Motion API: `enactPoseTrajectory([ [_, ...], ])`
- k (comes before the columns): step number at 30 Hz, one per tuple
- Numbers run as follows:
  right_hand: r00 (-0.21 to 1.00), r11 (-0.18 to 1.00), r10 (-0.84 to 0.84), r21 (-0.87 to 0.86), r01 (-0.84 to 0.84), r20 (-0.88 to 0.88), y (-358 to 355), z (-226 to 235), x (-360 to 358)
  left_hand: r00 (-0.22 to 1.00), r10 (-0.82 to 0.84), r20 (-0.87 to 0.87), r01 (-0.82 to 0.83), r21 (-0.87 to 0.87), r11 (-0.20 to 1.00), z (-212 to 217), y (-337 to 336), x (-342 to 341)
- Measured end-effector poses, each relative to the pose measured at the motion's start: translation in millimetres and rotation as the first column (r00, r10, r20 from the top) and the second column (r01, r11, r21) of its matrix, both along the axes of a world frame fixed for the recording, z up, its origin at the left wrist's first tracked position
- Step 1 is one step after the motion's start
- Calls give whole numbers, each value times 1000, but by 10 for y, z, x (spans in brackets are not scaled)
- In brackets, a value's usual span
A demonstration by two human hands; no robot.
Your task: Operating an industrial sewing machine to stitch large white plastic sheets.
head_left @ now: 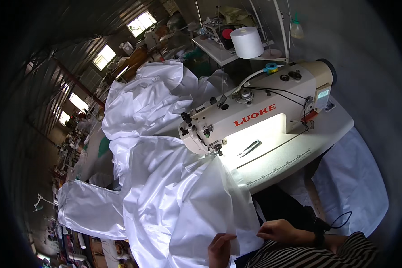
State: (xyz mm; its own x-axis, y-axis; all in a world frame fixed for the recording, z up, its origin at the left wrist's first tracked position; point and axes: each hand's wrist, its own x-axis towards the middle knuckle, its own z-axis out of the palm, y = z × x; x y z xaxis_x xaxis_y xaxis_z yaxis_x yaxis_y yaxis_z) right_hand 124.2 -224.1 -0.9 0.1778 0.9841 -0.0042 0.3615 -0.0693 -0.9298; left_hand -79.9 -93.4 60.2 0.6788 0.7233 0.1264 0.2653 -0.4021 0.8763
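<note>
Glossy white fabric (152,174) lies in loose folds left of the sewing machine (263,100) and drapes down toward me. One part of it runs under the needle area (217,149). At the lower edge, my left hand (221,250) has its fingers curled together at the hanging fabric. Just to its right, my right hand (279,232) is closed, thumb and fingertips together at the fabric's right edge. The fingertips of both hands are small and partly hidden. A pair of thread snips (250,148) rests on the lit machine bed (281,156).
A large white thread cone (247,42) stands behind the machine, near a hanging oil bottle (296,29). More white cloth (350,178) hangs below the table's right side. Cluttered worktables and windows (104,57) fill the left background. A cable (341,219) loops near my right wrist.
</note>
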Motion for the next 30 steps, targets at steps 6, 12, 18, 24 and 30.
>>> enactPoseTrajectory([
  [6, 990, 952, 114, 294, -85, -84, 265, 145, -220, 997, -35, 73, 53, -261, 964, -198, -10, 107],
  [12, 990, 902, 140, 414, -118, -24, 378, 200, -95, 988, 154, 14, -135, -409, 902, -115, -54, 28],
  [18, 552, 990, -76, 2, 139, -830, 734, -86, -218, 954, 270, 134, -250, -149, 957, 123, -32, -76],
  [24, 623, 956, 96, -102, -276, -776, 893, -184, -345, 946, 231, 227, -185, -206, 961, 98, 101, -161],
  [30, 710, 977, 18, -139, -163, -704, 613, -379, -162, 903, 317, 291, -241, -267, 933, 166, 273, -226],
])
